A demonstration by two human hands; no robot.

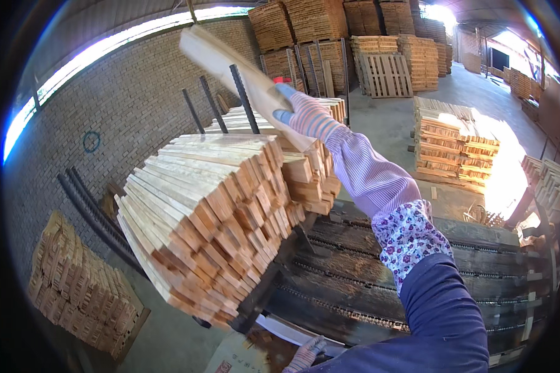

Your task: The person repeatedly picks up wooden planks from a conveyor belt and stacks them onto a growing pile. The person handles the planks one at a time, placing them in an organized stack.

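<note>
My right hand [311, 115], in a striped glove with blue fingertips, is closed on the near end of a long pale wooden board [230, 71]. The board is raised and tilted up to the far left, blurred by motion. Below it lies a large stack of wooden strips [199, 186], their cut ends toward me. A smaller pile of thicker strips [305, 174] sits just right of that stack, under the board. At the bottom edge my left hand [308, 353], also gloved, rests beside a white rail [295, 332], its fingers stretched out and apparently holding nothing.
Dark upright metal bars [244, 99] stand behind the stack. To the right runs a dark slatted bench with chains [354, 273]. More wood piles stand at the lower left [81, 286] and right [451, 146]. A pallet [387, 76] leans on stacks at the back.
</note>
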